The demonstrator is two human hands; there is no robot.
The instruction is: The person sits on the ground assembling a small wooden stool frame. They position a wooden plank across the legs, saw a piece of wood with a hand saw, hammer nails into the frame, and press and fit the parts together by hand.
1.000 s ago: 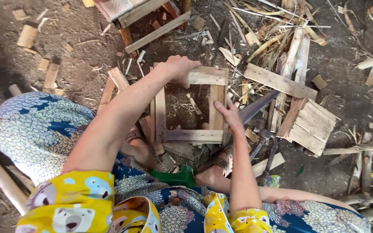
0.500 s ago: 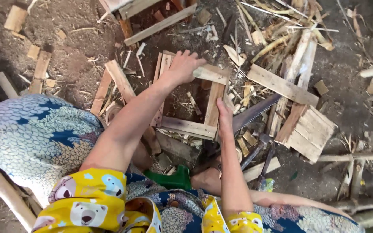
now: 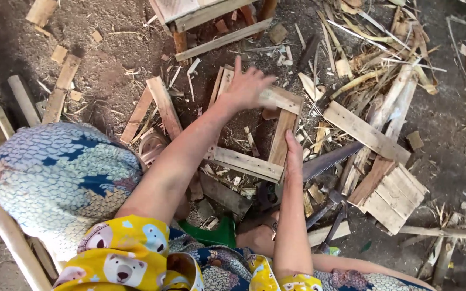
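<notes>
Head view: the wooden frame [image 3: 254,129] has swung round on the dirt floor [image 3: 109,70] since a second ago and now sits tilted. Left hand [image 3: 246,86] is spread wide, flat on the far slat; right hand [image 3: 293,159] presses the near right corner, fingers straight, gripping nothing. 1 handsaw [image 3: 333,159] lies just beside it. Looks like the frame's being repositioned.

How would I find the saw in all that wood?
Start at the square wooden frame both hands rest on. Just past its right side, beside the right hand, lies the hand saw. It is the only grey metal strip with a toothed edge among pale slats.
</notes>
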